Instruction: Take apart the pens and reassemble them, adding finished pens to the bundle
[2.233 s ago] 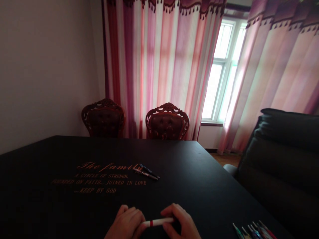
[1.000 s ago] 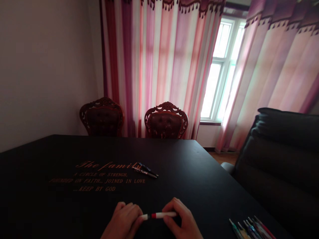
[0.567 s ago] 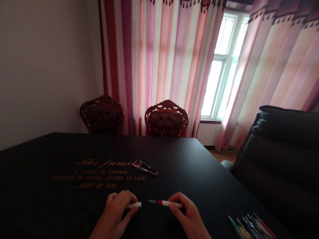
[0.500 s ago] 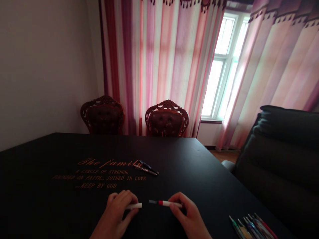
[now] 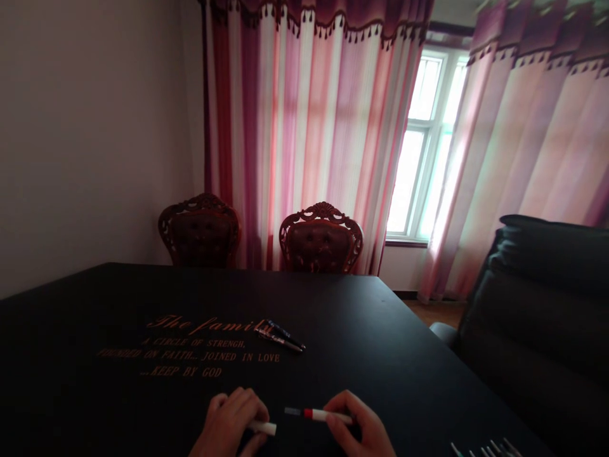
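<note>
Separated now: one cap (image 5: 264, 428), one marker (image 5: 323, 415), held in two hands (image 5: 231, 422).

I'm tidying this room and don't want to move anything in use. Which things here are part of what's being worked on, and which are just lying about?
In use:
left hand, holding a white cap
right hand, holding a marker with a red band

Lying about:
two pens on the black table
a group of pens at the table's near edge
two carved chairs
black armchair
</note>
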`<state>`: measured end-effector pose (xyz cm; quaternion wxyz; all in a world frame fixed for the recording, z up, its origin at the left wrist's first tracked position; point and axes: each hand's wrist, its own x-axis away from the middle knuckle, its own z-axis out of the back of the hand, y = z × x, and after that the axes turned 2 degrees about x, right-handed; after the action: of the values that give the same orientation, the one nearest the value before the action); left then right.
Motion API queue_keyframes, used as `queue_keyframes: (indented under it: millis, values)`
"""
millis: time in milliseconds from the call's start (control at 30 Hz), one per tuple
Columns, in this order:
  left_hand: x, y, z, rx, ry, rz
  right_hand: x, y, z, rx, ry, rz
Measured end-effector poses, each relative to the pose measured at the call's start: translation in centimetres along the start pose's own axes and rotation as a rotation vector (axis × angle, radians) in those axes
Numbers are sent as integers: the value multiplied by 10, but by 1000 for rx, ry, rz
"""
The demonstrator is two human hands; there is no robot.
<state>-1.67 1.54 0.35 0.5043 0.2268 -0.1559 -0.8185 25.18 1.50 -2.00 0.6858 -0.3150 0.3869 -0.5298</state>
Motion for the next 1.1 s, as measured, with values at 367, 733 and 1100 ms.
queue_keyframes:
  millis: [367, 733, 1100]
  values:
    - [4, 13, 5, 20, 32, 5, 9, -22, 6, -87, 37, -16]
    - [7, 11, 19, -293, 119, -256, 8, -23, 8, -54, 59, 3]
    - [8, 10, 23, -330, 148, -264, 8, -20, 8, -23, 56, -13]
